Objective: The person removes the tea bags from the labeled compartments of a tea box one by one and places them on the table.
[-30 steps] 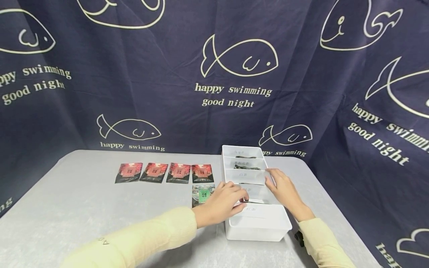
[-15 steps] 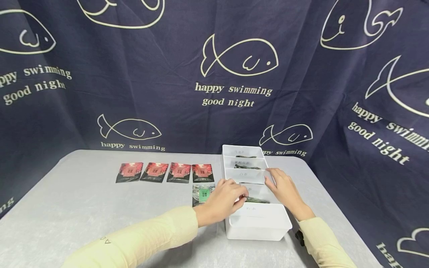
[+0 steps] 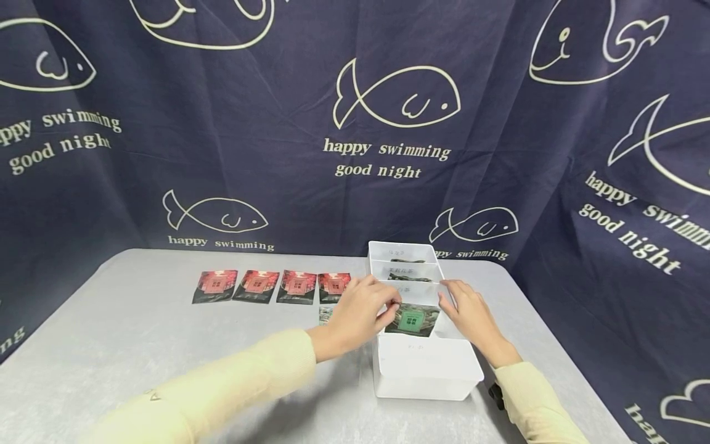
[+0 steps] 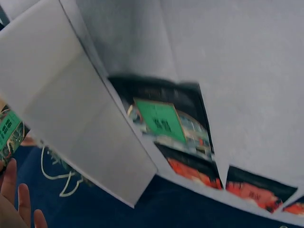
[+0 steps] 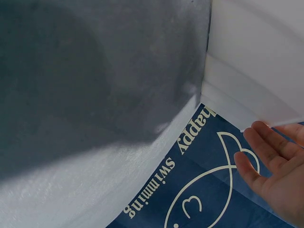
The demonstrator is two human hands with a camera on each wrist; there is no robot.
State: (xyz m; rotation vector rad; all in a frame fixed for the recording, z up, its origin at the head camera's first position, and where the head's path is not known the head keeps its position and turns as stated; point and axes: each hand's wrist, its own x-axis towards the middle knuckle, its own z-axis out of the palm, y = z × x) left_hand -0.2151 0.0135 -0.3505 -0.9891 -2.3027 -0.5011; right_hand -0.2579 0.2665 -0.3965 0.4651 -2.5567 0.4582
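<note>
My left hand (image 3: 359, 313) pinches the left edge of a flat dark tea packet (image 3: 413, 319) with a green label. The packet is tilted face-up above a white divided box (image 3: 427, 383), in front of the third divider; in the left wrist view the held packet (image 4: 8, 135) is cut by the frame's left edge. Fingers of my right hand (image 3: 471, 317) touch the box's right rim; in the right wrist view the right hand (image 5: 278, 173) has loosely extended fingers outside the wall. Another green-labelled packet (image 4: 161, 118) lies on the table, mostly covered by my left hand in the head view.
Several red-and-black packets (image 3: 257, 287) lie in a row left of the box on the grey table (image 3: 166, 351). Dark packet edges (image 3: 409, 277) show in the box's rear compartments. Handwritten labels mark the dividers. A dark blue printed cloth (image 3: 299, 123) hangs behind.
The green-labelled packet has come up from the box's compartment in my left hand, which has moved slightly up and leftward. My right hand stays at the rim.
</note>
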